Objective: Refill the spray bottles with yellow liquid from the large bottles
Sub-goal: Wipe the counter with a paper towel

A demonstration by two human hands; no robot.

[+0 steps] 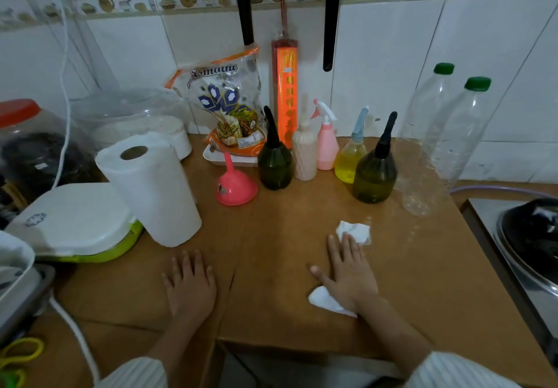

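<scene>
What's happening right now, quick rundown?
Left hand flat on table. Right hand pressing tissue. Spray bottles capped, big bottles empty. Nothing blocking.

Both forearms come in from the bottom edge of the frame, in pale ribbed sleeves. The left hand [190,285] lies flat in the lower centre – palm down, fingers straight and a little spread. The right hand [347,276], lower right of centre, is also flat, fingers stretched forward, thumb pointing to the left.
</scene>
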